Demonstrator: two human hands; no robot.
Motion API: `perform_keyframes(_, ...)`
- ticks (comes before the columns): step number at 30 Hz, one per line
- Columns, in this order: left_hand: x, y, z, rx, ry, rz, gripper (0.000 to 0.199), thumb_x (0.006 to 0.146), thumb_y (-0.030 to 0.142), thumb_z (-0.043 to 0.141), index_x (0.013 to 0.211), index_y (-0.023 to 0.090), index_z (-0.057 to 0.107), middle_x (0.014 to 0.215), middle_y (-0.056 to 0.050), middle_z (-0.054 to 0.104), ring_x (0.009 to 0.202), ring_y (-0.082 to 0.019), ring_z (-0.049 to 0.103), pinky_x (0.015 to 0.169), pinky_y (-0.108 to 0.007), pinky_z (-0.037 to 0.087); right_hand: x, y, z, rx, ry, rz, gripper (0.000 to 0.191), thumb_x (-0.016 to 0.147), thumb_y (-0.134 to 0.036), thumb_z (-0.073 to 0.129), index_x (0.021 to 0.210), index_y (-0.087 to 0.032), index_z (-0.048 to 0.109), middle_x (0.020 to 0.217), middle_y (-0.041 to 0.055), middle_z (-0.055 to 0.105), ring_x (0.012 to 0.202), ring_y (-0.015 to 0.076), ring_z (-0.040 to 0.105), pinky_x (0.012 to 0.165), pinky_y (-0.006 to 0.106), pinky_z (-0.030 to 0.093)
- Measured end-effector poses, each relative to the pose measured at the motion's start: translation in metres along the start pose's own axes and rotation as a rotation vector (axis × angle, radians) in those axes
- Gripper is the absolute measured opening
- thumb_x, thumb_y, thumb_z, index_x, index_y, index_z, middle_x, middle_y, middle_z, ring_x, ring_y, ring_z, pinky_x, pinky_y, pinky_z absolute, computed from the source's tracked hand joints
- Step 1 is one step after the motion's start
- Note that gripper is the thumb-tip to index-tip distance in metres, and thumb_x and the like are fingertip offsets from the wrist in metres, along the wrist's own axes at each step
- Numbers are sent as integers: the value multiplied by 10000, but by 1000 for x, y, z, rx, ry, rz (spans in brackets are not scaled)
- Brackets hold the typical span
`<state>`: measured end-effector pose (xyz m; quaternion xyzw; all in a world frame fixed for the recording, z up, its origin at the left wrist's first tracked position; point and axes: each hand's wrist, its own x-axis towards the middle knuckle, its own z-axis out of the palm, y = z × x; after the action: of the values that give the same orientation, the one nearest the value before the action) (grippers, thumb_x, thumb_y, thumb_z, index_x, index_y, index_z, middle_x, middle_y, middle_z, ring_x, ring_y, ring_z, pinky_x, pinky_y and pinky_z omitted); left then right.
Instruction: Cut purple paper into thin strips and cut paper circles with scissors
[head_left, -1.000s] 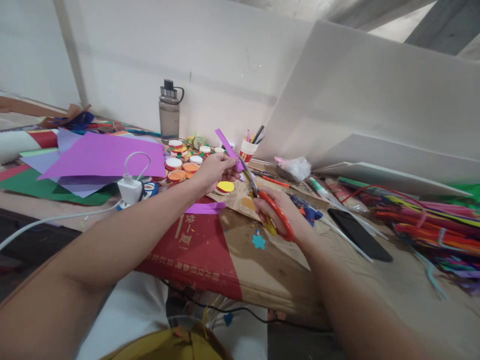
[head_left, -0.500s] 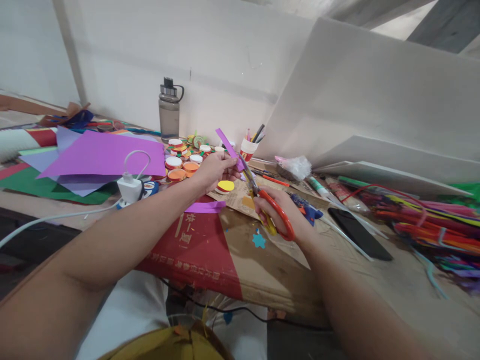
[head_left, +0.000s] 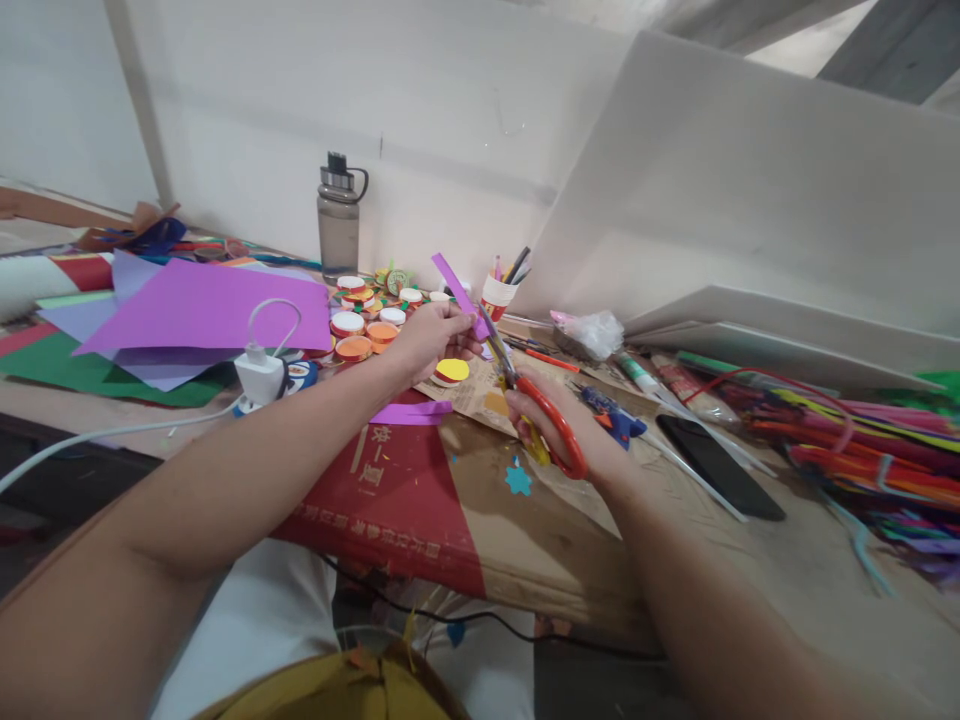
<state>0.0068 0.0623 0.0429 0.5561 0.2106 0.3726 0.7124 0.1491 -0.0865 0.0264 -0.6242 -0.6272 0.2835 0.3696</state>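
Observation:
Between the fingers of my left hand (head_left: 439, 338) is a purple paper strip (head_left: 454, 282), its long end slanting up and to the left. My right hand (head_left: 551, 415) grips scissors (head_left: 555, 425) with red and yellow handles. Their blades reach up to the strip's lower end, close by my left fingertips; whether the paper lies between the blades is hard to make out. More purple strips (head_left: 411, 413) lie on the red and brown cardboard (head_left: 397, 500) below my left wrist. A blue paper star (head_left: 517, 479) rests on the cardboard below the scissors.
Purple sheets (head_left: 217, 300) and a white charger (head_left: 260, 376) are on the left. Behind my hands stand round lids (head_left: 348, 324), a water bottle (head_left: 338, 225) and a pen cup (head_left: 496, 297). To the right lie a glue gun (head_left: 615, 420), a phone (head_left: 716, 465) and colourful pipe cleaners (head_left: 885, 450).
Hardly anything differs. Both hands keep nearly the same place, and the purple strip and scissors have shifted only very slightly.

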Motion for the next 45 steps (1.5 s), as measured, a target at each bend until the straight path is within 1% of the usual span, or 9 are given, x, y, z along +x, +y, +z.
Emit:
perform_keyframes(5,2,-2,-1,-5,-19,13,213,907,116,583,697,120,545,618,-32,655,500,-89,619,508,-192,456,-1,-4,4,120,-5,58,330,867,-545,577,847,-243,443,679,-19,503,529,131,480,484,267,394)
perform_keyframes(8,1,-1,-1,1,-21,8,220,912,111,570,692,116,552,617,-36,654,496,-91,618,503,-196,463,-2,-7,5,138,19,77,370,862,-589,559,828,-247,423,670,-15,500,508,131,461,465,272,380)
perform_keyframes(13,0,0,1,-2,-29,4,223,920,87,536,700,111,555,598,-23,640,495,-89,621,489,-193,465,-2,-6,5,148,18,73,353,862,-565,584,810,-250,434,657,-23,495,501,130,469,462,272,381)
perform_keyframes(18,1,0,2,-10,-18,0,228,913,105,562,689,127,522,608,-26,646,491,-92,617,497,-200,461,-1,-3,4,148,17,80,374,847,-592,593,827,-250,441,656,-29,508,499,130,478,453,268,387)
perform_keyframes(23,0,0,1,-11,-11,-8,215,911,106,563,703,133,514,607,-21,641,491,-91,610,513,-206,451,-3,-10,5,108,29,89,378,866,-598,555,810,-245,429,671,-12,503,515,134,477,470,273,394)
perform_keyframes(27,0,-1,2,-8,-13,8,226,918,109,552,698,138,510,592,-19,634,493,-90,610,509,-201,445,-4,-13,6,113,38,55,391,866,-611,555,822,-247,422,684,-8,496,531,132,474,485,273,404)
perform_keyframes(32,-1,-3,3,7,-14,42,239,915,114,560,688,147,494,572,-10,618,489,-97,617,495,-200,448,-3,-11,7,143,44,49,408,862,-635,551,860,-245,430,687,-15,502,538,126,475,467,260,388)
perform_keyframes(39,0,-5,2,1,-38,59,221,901,131,596,704,144,497,614,-17,638,513,-92,627,502,-190,447,-3,-7,6,144,39,57,427,869,-657,540,827,-249,419,695,8,515,533,132,474,461,282,383)
perform_keyframes(45,0,-6,2,5,-37,51,219,913,119,568,706,136,498,603,-11,628,502,-95,628,489,-190,447,-3,-6,6,143,27,23,424,881,-651,528,834,-242,424,672,-19,496,519,116,460,443,260,368)
